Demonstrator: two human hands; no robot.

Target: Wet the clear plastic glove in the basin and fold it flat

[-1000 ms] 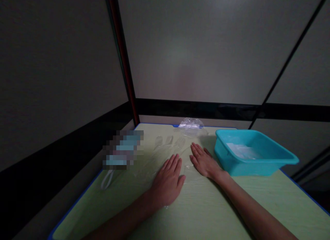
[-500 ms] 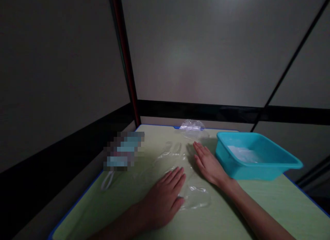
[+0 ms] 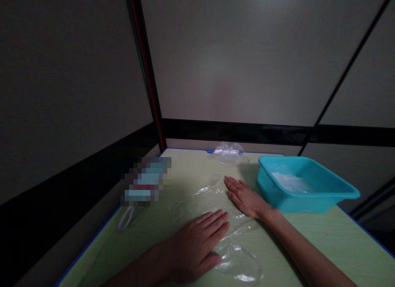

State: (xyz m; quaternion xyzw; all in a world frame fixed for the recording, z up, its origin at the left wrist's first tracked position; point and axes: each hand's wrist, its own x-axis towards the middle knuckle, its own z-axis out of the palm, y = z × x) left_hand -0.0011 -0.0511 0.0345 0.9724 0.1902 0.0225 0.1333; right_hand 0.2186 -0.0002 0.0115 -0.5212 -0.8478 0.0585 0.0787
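A clear, thin plastic sheet or glove (image 3: 239,260) lies wrinkled on the pale green table (image 3: 311,246). My left hand (image 3: 197,244) rests flat on its near left part, palm down, with the fingers stretched to the right and the thumb apart. Farther back, my right hand (image 3: 245,196) lies palm down by the plastic's right side, fingers extended to the left. Neither hand grips anything. Finger-like folds of the plastic point toward the back of the table. Part of it is hidden under my left hand.
To the right stands a turquoise basin (image 3: 311,200) with white, thin material (image 3: 290,182) inside. Crumpled clear plastic (image 3: 228,151) lies at the table's back edge. A pixelated object (image 3: 148,180) with a white loop (image 3: 126,218) is at the left edge. Walls rise behind and left.
My left hand has shifted slightly right and nearer. My right hand has moved a little left and nearer. The clear plastic is more wrinkled, its near part shifted toward me.
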